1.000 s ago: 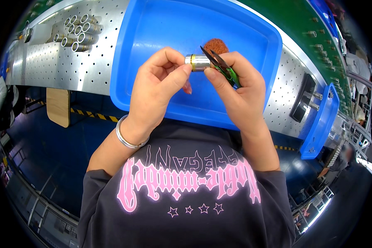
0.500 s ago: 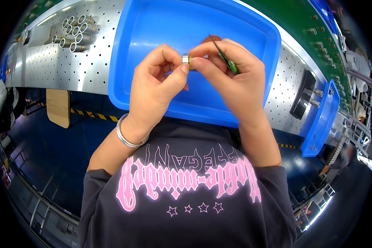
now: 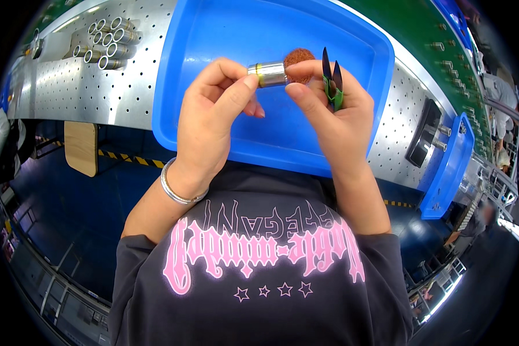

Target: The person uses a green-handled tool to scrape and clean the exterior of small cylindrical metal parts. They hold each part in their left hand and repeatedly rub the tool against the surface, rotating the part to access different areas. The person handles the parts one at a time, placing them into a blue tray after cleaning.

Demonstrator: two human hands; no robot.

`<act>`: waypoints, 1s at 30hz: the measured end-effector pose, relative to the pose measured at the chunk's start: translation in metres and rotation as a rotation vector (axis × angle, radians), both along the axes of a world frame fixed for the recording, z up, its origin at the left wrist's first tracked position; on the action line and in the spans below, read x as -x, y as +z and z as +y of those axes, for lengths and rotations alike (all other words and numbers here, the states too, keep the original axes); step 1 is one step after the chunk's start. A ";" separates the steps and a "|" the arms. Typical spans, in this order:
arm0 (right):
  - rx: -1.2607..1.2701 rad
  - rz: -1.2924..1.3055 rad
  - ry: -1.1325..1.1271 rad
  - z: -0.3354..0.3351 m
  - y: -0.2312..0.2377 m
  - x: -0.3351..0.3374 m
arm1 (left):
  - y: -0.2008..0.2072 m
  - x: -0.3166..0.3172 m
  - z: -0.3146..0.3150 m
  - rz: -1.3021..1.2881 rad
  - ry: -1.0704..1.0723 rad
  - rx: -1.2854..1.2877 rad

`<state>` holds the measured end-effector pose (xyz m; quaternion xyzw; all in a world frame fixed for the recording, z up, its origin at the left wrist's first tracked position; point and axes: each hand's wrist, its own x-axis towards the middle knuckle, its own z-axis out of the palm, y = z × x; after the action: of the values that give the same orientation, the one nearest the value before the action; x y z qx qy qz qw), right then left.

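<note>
A short shiny metal tube (image 3: 272, 74) with a yellow band near its left end lies level between the thumb and fingers of my left hand (image 3: 205, 124). My right hand (image 3: 343, 127) has its thumb and forefinger parted at the tube's right end; whether they touch it I cannot tell. Tucked in that same hand is a pair of small snips (image 3: 333, 86) with green handles, its dark blades spread and pointing away from me. Behind the right fingertips, a reddish-brown scouring ball (image 3: 299, 56) rests in the blue tray (image 3: 236, 151), partly hidden by the forefinger.
Several similar metal tubes (image 3: 111, 43) lie grouped on the perforated metal bench (image 3: 135, 75) at the left. To the right are a black box-like object (image 3: 424, 132) and another blue tray (image 3: 444, 173). A wooden stool seat (image 3: 81, 149) is below the bench at left.
The tube has turned from mostly hidden between the fingers to lying lengthwise in view. My right thumb and forefinger have parted, and the snips have swung upright with their blades apart.
</note>
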<state>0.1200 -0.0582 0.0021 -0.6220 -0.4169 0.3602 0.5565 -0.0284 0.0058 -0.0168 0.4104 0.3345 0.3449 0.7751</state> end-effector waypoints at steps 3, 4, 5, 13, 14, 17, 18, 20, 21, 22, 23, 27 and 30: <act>-0.002 0.003 -0.020 -0.001 -0.008 0.000 | 0.006 -0.002 -0.001 0.074 -0.052 0.000; 0.018 0.061 -0.028 -0.001 -0.006 -0.001 | 0.006 -0.002 -0.001 0.072 -0.046 0.017; 0.039 0.119 -0.037 -0.001 -0.005 -0.002 | 0.006 -0.002 -0.001 0.069 -0.039 0.034; 0.009 0.290 0.116 -0.001 -0.005 -0.013 | 0.002 0.002 0.009 -0.109 -0.329 0.229; 0.002 0.288 0.097 -0.001 -0.005 -0.013 | 0.000 0.002 0.011 -0.127 -0.358 0.252; 0.022 0.271 0.026 0.000 0.000 -0.019 | 0.003 0.001 0.012 -0.219 -0.337 0.301; 0.058 0.132 0.009 -0.001 -0.001 -0.024 | 0.003 0.000 0.012 -0.214 -0.285 0.292; 0.125 -0.142 -0.022 -0.002 -0.005 -0.035 | 0.002 -0.001 0.011 -0.200 -0.181 0.269; 0.235 -0.533 -0.039 -0.003 0.001 -0.034 | 0.001 -0.001 0.011 -0.190 -0.150 0.268; 0.191 -0.609 -0.036 -0.005 -0.002 -0.035 | 0.000 -0.001 0.011 -0.180 -0.124 0.268; 0.146 -0.684 -0.034 -0.008 -0.007 -0.037 | -0.001 -0.002 0.012 -0.171 -0.097 0.268; -0.027 -0.459 0.004 -0.011 -0.006 -0.031 | 0.001 -0.005 0.011 -0.168 -0.096 0.263; -0.049 -0.321 0.034 -0.009 -0.004 -0.028 | 0.004 -0.008 0.010 -0.173 -0.105 0.263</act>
<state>0.1484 -0.0670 -0.0023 -0.6507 -0.5193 0.2554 0.4915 -0.0203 0.0157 -0.0129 0.2911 0.2869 0.2912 0.8650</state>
